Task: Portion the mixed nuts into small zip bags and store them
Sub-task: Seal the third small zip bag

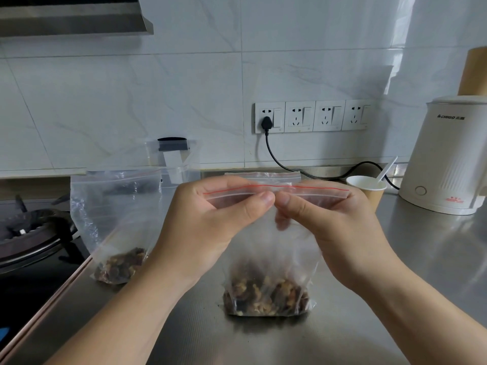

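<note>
The front zip bag (274, 256) is a clear one with a red line along the zip strip. It's standing upright on the steel counter, with a small heap of mixed nuts (266, 296) settled at the bottom, brownish with some darker bits. Its top edge is pulled out flat and level. A second zip bag (116, 219) of the same kind sits to the left near the counter's edge, leaning a bit, with its own clump of nuts (120, 267) in the lower corner.
</note>
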